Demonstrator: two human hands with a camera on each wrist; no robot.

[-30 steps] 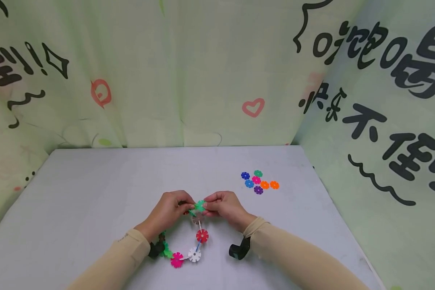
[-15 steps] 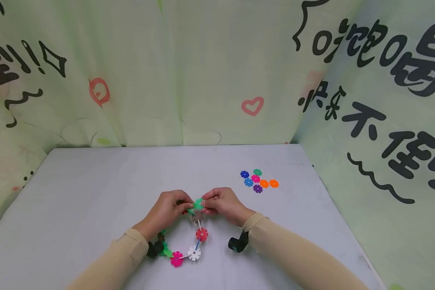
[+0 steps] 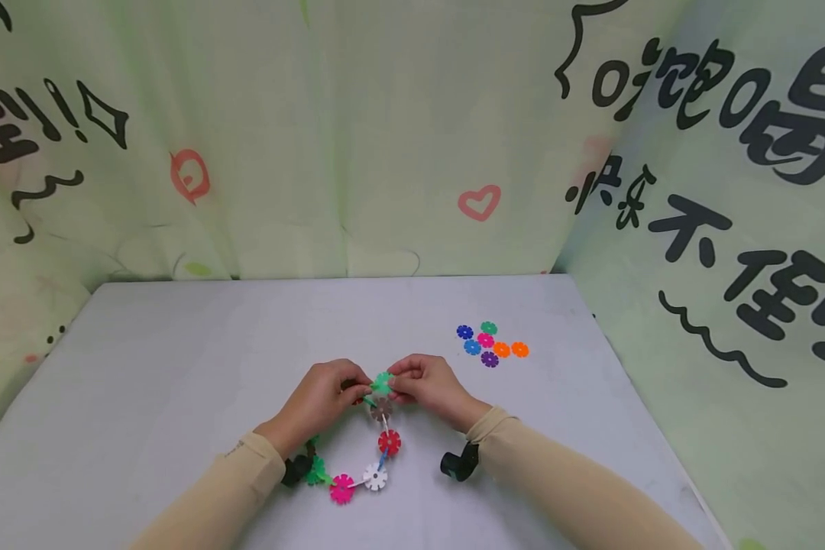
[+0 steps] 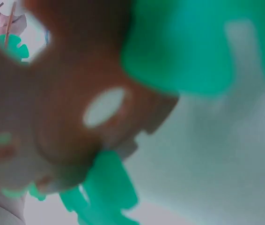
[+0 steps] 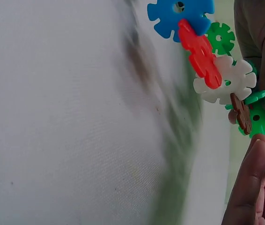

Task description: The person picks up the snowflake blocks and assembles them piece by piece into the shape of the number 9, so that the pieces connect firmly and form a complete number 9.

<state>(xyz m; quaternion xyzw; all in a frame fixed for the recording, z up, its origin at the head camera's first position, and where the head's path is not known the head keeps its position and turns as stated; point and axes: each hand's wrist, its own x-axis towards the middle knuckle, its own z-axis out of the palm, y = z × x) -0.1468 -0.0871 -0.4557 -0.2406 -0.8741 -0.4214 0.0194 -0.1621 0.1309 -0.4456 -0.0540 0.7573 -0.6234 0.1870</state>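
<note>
Both hands meet above a loop of notched plastic snowflake discs slotted edge to edge. The left hand pinches the chain's upper end at a green disc. Thumb and fingers of the right hand pinch another green snowflake disc beside it. From there the chain hangs through a brown disc, a red disc, a white disc and a pink disc, curving back under the left wrist. In the left wrist view a brown disc looms blurred. The fingers hide part of the joint between the green discs.
Loose snowflake discs lie in a cluster on the white table at the back right, among them an orange disc and a purple disc. A printed curtain stands behind the table. Black wrist cameras hang under the forearms.
The hands stay together at the green discs. The hanging chain has swung slightly to the right, and the right hand's green disc has shifted a little up and right.
</note>
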